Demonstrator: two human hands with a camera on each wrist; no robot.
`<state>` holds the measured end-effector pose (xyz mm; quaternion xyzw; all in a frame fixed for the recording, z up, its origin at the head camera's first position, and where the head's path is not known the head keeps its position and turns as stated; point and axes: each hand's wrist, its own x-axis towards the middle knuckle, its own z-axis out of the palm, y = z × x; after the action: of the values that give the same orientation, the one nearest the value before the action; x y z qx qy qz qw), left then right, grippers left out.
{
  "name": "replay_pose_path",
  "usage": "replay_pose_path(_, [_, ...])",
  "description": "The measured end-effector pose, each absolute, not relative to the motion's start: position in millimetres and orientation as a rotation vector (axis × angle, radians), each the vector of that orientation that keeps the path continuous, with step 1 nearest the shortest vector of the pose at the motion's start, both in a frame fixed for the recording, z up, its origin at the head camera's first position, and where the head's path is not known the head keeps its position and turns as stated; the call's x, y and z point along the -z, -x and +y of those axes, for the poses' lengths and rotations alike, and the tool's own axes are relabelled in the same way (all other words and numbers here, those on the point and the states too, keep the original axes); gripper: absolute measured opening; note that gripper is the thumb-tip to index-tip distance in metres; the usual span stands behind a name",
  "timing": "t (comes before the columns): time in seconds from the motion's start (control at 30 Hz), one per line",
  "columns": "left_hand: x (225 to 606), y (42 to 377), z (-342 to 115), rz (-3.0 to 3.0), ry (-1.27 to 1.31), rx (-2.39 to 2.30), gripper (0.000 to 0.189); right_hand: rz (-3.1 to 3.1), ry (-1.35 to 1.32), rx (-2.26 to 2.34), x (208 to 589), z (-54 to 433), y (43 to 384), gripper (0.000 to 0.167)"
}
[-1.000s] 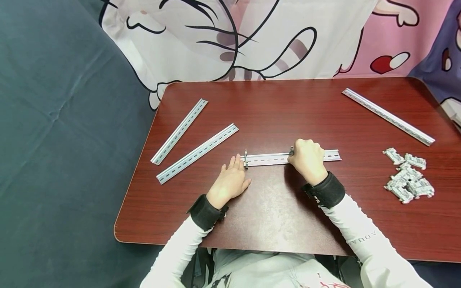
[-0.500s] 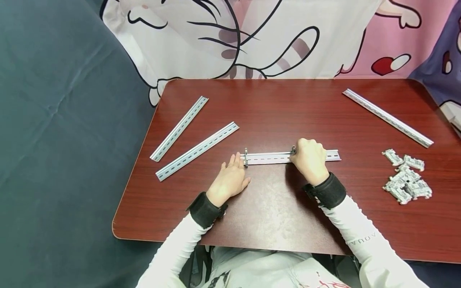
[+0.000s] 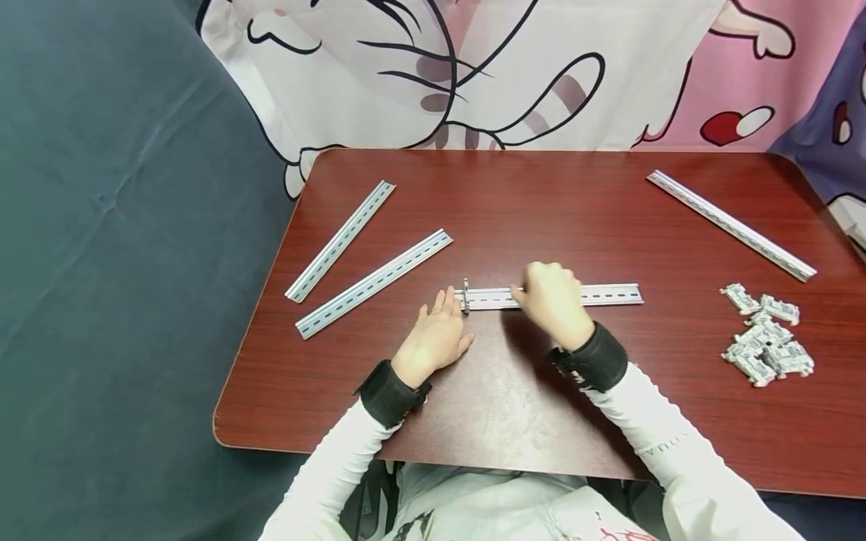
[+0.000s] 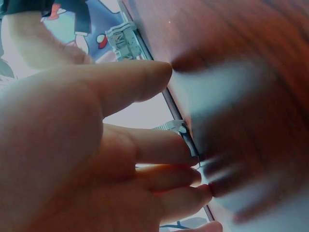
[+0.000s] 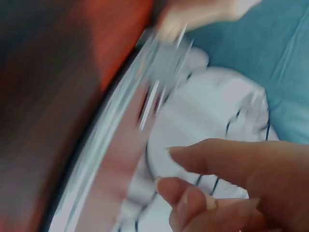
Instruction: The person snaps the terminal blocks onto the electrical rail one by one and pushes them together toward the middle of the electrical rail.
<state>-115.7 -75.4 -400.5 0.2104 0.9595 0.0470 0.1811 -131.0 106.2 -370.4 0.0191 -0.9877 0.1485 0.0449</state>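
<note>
My left hand lies with fingers stretched out over the left end of a slotted metal DIN rail. Just beyond its fingertips, a small upright clip sits across the rail; the left wrist view shows a grey piece behind those fingers. My right hand is over the rail's middle, fingers curled. In the right wrist view, a gap shows between its thumb and forefinger, while the rail is blurred. I cannot tell whether something small is tucked in this hand.
Two more slotted rails, one upper and one lower, lie slanted at the left. Another rail is at the back right. Several grey terminal-block-like pieces are heaped at the right. A printed curtain hangs behind the table.
My right hand has shifted left along the rail. The small clip earlier visible beside its fingers no longer shows there. My left hand stays in place.
</note>
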Motion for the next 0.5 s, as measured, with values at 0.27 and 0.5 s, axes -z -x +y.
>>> replay_pose_path(0.27, [400,115,-72,2.724,-0.64,-0.106,0.059,-3.106,-0.215,-0.534,381,51,139,0.034])
replay_pose_path(0.5, [399,113,-75,2.757,-0.651,-0.073,0.051,-3.1,-0.205,-0.505,385,40,143,0.031])
